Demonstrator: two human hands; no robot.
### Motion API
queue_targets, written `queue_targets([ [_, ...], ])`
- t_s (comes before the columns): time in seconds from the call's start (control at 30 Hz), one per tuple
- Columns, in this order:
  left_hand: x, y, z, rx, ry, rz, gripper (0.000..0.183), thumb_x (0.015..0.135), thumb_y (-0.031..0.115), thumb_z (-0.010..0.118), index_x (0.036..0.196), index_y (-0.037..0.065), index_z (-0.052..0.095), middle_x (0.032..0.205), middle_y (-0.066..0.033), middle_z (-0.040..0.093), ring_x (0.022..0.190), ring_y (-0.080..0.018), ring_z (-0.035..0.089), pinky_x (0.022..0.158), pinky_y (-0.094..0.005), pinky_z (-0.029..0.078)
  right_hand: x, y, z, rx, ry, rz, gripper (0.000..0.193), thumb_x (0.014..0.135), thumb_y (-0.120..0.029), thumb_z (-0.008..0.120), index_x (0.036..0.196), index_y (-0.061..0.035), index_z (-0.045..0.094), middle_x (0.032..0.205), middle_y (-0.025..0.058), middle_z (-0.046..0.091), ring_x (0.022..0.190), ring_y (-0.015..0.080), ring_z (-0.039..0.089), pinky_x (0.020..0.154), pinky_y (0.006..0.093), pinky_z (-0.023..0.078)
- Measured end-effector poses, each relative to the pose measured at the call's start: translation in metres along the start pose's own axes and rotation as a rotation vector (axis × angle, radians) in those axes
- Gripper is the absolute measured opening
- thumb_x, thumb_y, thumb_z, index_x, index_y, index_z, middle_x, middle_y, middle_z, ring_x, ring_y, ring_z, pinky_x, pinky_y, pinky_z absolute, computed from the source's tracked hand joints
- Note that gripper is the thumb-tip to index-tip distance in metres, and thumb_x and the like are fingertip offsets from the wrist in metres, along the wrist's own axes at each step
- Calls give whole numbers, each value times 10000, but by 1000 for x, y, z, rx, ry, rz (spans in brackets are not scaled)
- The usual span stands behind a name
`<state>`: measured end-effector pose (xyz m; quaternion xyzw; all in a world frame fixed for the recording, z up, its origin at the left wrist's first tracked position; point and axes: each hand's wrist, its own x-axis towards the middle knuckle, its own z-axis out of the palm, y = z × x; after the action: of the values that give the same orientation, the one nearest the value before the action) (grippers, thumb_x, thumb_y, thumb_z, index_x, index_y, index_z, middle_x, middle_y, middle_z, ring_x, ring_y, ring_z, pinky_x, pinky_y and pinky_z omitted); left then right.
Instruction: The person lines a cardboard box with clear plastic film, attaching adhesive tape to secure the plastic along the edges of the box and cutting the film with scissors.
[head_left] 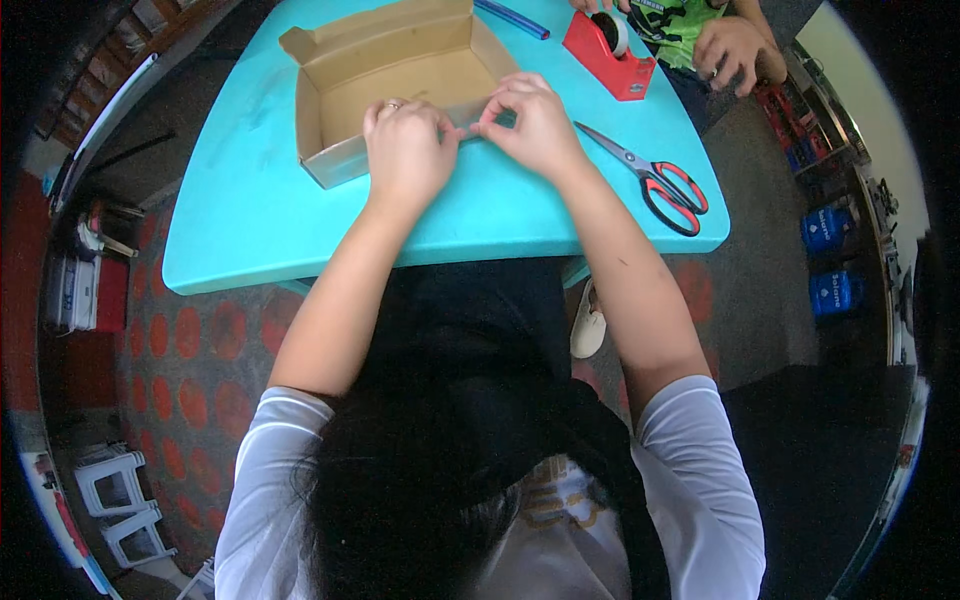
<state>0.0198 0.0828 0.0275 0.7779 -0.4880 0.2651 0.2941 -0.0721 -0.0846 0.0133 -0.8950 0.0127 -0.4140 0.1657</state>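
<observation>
An open brown cardboard box (400, 80) lies on the turquoise table, its lid flap raised at the far side. At its near wall, my left hand (410, 150) is closed in a pinch, a ring on one finger. My right hand (525, 125) pinches too, at the box's near right corner, thumb and forefinger curled together. The fingertips of both hands almost meet, and whatever lies between them is too small and thin to make out. Right of my right hand rest scissors (655, 175) with red and black handles, blades toward the box.
A red tape dispenser (615, 65) stands at the far right, with another person's fingers at its top. That person's other hand (725, 50) hangs near the table's right edge. A blue tube-like item (512, 18) lies behind the box. White stools (115, 485) stand on the floor at left.
</observation>
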Motion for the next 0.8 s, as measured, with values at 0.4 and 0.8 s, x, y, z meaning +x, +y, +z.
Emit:
queue_targets([
  [0.4, 1, 2, 10, 121, 72, -4, 152, 713, 248, 751, 651, 123, 692, 757, -98, 679, 817, -302, 631, 727, -439, 420, 0, -7, 4, -168, 18, 28, 154, 687, -284, 777, 691, -148, 705, 874, 50, 688, 1058, 264, 590, 868, 459, 444],
  [0.8, 2, -11, 13, 110, 61, 34, 301, 711, 250, 778, 641, 56, 559, 691, -136, 636, 711, -347, 613, 669, -458, 435, 2, -10, 3, -203, 74, 70, 332, 700, -287, 810, 807, -104, 555, 820, 58, 632, 967, 275, 605, 831, 462, 425],
])
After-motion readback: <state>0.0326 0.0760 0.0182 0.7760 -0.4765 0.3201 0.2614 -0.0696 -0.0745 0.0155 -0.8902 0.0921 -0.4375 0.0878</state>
